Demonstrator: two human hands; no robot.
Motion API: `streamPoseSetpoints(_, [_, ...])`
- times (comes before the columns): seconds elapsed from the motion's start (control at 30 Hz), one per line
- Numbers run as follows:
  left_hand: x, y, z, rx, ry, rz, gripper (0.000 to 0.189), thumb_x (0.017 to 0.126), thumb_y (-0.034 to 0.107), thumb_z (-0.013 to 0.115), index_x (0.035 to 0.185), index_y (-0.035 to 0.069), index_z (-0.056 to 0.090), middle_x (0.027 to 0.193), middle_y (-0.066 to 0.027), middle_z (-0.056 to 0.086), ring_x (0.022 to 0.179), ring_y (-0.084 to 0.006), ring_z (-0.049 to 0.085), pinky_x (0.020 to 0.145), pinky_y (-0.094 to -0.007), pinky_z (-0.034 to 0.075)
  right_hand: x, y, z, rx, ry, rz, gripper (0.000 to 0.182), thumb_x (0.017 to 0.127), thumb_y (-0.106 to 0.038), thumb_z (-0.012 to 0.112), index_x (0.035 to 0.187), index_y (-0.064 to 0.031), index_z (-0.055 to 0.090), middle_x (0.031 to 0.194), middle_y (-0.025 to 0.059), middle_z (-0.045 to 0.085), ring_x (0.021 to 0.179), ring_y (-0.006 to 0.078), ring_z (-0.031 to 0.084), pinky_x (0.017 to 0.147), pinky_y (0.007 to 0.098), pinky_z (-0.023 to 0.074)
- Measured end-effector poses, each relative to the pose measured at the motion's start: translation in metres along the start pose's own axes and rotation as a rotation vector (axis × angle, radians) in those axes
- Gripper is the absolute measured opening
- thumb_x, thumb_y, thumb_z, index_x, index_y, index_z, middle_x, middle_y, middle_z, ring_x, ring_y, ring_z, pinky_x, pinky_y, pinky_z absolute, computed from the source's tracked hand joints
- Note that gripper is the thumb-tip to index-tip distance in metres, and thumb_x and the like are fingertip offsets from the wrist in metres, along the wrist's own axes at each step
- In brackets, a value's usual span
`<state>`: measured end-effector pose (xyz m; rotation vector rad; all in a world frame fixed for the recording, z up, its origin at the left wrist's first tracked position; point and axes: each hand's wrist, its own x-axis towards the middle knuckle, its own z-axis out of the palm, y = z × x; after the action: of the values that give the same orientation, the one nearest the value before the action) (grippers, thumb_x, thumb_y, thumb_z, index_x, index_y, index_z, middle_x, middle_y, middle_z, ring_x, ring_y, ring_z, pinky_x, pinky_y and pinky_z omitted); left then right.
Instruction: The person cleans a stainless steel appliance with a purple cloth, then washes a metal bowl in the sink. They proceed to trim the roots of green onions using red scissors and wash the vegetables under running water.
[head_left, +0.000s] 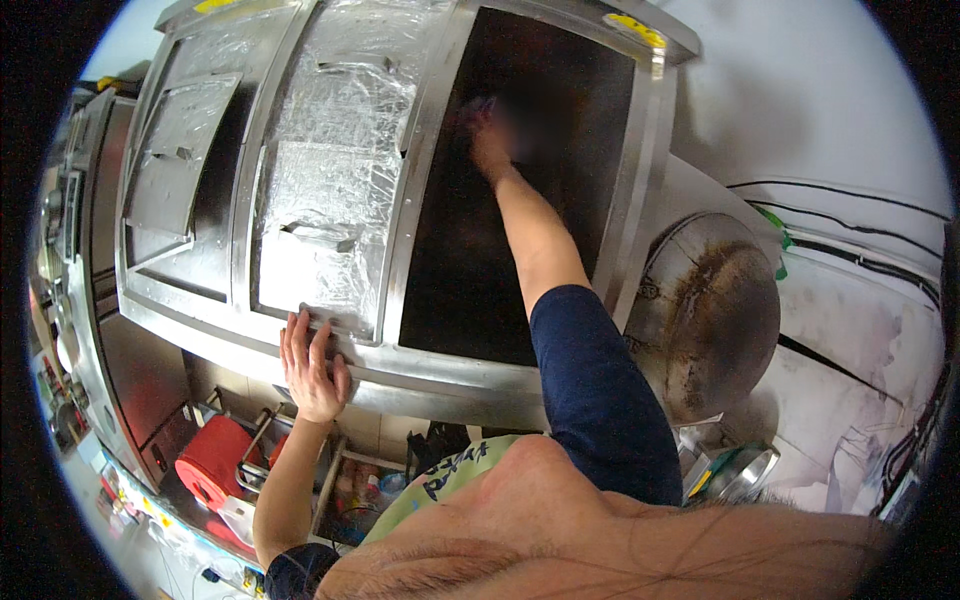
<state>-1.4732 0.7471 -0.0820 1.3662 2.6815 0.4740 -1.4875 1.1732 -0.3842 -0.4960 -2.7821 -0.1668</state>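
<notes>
Before me stands a stainless steel cabinet with three bays. My left hand rests on its near edge, fingers spread, at the rim of a steel lid wrapped in clear plastic film. My right hand reaches deep into the dark opening of the right bay. It is dim and blurred there, and whether it holds something cannot be made out. A further steel panel with a handle sits tilted in the left bay.
A large stained round metal pan leans right of the cabinet. Black cables run along the wall. Below left are a red cylindrical container and a crate of mixed items. Another steel unit stands at far left.
</notes>
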Motion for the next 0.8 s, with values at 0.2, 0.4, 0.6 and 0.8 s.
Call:
streamPoseSetpoints(0.2, [-0.011,0.001,-0.001,-0.006,0.055,0.022,0.044,0.069,0.012,0.05,0.113,0.003,0.049,0.122,-0.0224,0.04,0.118,-0.0412,0.033,0.099,-0.0503,0.023,-0.069,-0.071,-0.062,0.495,-0.66,0.21,0.031,0.071,-0.014,0.055,0.102,-0.0132,0.06,0.097,0.0164,0.06,0.093,0.0313,0.057,0.079,0.0408,0.0457])
streamPoseSetpoints(0.4, [-0.019,0.0,0.003,-0.042,0.195,0.104,0.039,0.071,0.013,0.055,0.109,0.005,0.05,0.117,-0.0211,0.043,0.115,-0.0403,0.035,0.098,-0.048,0.026,-0.089,-0.065,-0.178,1.587,-0.844,0.792,0.032,0.062,0.0,0.055,0.093,-0.0068,0.06,0.075,0.0029,0.056,0.065,0.0152,0.051,0.058,0.0272,0.0419])
streamPoseSetpoints(0.6, [-0.028,-0.017,0.012,0.031,0.25,0.12,0.037,0.072,0.017,0.054,0.107,0.007,0.05,0.115,-0.0163,0.046,0.115,-0.0348,0.037,0.098,-0.0441,0.028,-0.119,-0.064,-0.374,2.259,-0.24,0.691,0.026,0.066,0.0,0.053,0.09,-0.0088,0.055,0.08,0.0016,0.057,0.072,0.0178,0.055,0.065,0.0315,0.0459])
streamPoseSetpoints(0.8, [-0.016,-0.024,0.025,-0.109,0.221,0.106,0.044,0.074,0.014,0.057,0.116,0.008,0.046,0.121,-0.0205,0.041,0.115,-0.0376,0.037,0.097,-0.0449,0.03,-0.24,-0.056,-0.524,2.508,0.179,0.431,0.055,0.07,-0.003,0.046,0.125,-0.0003,0.04,0.122,0.0121,0.05,0.109,0.0235,0.05,0.095,0.0354,0.038])
